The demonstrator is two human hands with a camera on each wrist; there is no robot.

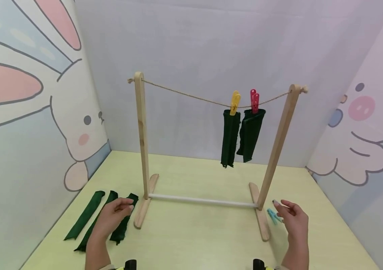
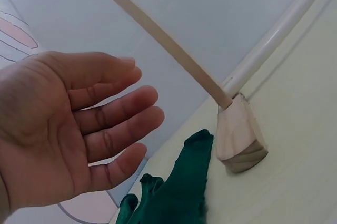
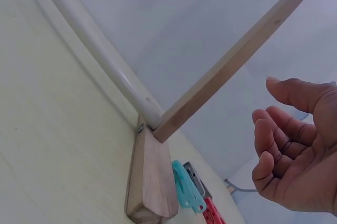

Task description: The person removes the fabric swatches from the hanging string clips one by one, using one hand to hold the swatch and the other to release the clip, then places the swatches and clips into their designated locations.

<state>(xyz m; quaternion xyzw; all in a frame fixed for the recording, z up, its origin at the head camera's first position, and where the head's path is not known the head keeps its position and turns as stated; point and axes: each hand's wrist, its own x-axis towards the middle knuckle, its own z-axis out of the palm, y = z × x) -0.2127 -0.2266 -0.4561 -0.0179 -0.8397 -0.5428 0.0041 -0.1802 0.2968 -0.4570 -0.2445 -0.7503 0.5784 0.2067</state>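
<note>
My left hand (image 1: 110,217) hovers over the folded dark green cloths at the left, fingers loosely bent and holding nothing. One cloth (image 1: 85,215) lies at the far left; a second (image 1: 90,234) is partly hidden by that hand, and a third (image 1: 124,225) lies nearest the stand. On the opposite side, my right hand (image 1: 294,219) is held beside the stand's right foot, relaxed and empty. Close to it lie a turquoise clothespin (image 3: 188,187), a grey clothespin (image 3: 197,179) and a red clothespin (image 3: 212,213); the red one is hidden in the head view.
A wooden stand (image 1: 142,135) with a white crossbar (image 1: 201,200) carries a sagging rope (image 1: 184,92). Two green cloths (image 1: 231,138) hang on its right half, under a yellow clothespin (image 1: 235,103) and a red clothespin (image 1: 255,101). Cartoon-printed walls (image 1: 211,45) enclose the table (image 1: 195,236).
</note>
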